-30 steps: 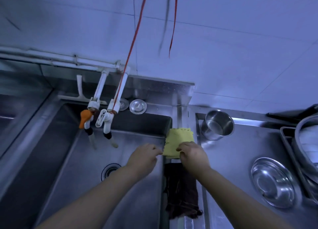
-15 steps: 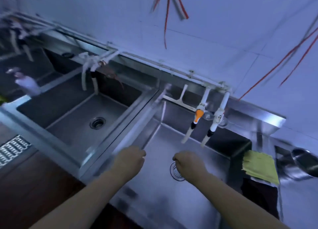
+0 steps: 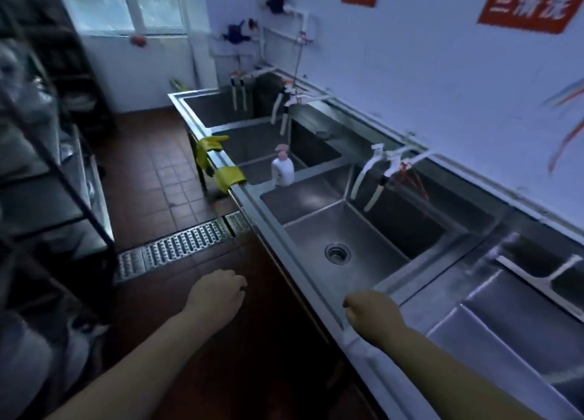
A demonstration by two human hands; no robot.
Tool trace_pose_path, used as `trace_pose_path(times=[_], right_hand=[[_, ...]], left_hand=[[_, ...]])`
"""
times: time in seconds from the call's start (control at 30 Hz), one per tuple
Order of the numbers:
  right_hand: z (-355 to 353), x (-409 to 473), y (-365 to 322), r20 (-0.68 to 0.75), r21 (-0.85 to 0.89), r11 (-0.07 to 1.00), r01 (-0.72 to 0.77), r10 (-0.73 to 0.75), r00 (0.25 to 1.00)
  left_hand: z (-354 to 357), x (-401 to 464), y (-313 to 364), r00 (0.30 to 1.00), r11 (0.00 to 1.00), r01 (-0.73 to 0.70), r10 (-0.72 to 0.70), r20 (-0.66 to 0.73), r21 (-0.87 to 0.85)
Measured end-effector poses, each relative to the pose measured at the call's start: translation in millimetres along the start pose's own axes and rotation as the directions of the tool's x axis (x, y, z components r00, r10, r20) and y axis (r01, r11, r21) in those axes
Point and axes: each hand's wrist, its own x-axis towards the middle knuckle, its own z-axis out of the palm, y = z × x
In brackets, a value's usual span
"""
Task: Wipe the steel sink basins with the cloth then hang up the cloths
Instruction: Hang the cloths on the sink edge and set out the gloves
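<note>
Hands are away from the cloths now: a second ago both touched the yellow one on the sink edge. Left hand (image 3: 218, 295) and right hand (image 3: 369, 310) are loosely curled, holding nothing, by the shiny steel sink basin (image 3: 341, 230); the cloths are out of sight, so the job looks done

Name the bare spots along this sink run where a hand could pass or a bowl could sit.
Free: the floor of the near basin around its drain, and the front rim between the right hand and the yellow gloves. Crowded: the divider holding the white bottle, and under the taps.
</note>
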Motion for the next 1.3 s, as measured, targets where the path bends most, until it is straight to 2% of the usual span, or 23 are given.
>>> trace_pose_path(times=[0.07,0.33,0.57,0.7,0.93,1.07,1.13,1.23,1.3], right_hand=[[-6.2,27.9,-16.0,0.005,-0.025,0.999,0.04,-0.04,0.999],[-26.2,155.5,-53.0,0.001,0.07,0.992,0.109,-0.109,0.994],[-54.7,295.7,-53.9,-0.039,0.143,0.984,0.103,-0.098,0.994],[-77.4,371.4,-46.6,-0.156,0.193,0.977,0.092,-0.062,0.986],[-115.8,472.4,-56.3,-0.236,0.266,0.964,-0.013,0.078,0.968],[-129.5,516.8,-70.1,-0.307,0.126,0.99,-0.06,0.096,0.947],[-130.8,534.7,-76.2,-0.261,0.096,0.984,-0.151,0.171,0.95],[-132.0,561.9,-84.3,-0.182,0.171,0.921,-0.349,0.378,0.908],[-129.7,576.2,-89.3,-0.124,0.09,0.909,-0.407,0.415,0.901]], left_hand=[[-4.9,3.4,-30.0,0.998,0.999,0.05,-0.05,-0.03,-0.008],[-12.1,61.0,-103.0,0.979,0.981,0.184,-0.189,-0.074,-0.065],[-20.3,172.7,-148.6,0.979,0.977,0.203,-0.205,-0.012,-0.065],[-22.7,234.7,-167.5,0.983,0.979,0.18,-0.182,-0.012,-0.099],[-11.0,309.7,-203.2,0.991,0.984,0.129,-0.125,0.04,-0.122],[-1.7,359.2,-229.1,0.999,0.986,0.036,-0.029,0.043,-0.164],[2.8,382.7,-242.7,0.999,0.984,-0.023,0.029,0.036,-0.177],[10.3,419.1,-267.4,0.992,0.974,-0.105,0.117,0.049,-0.199],[15.2,440.8,-282.4,0.983,0.961,-0.147,0.169,0.075,-0.233]])
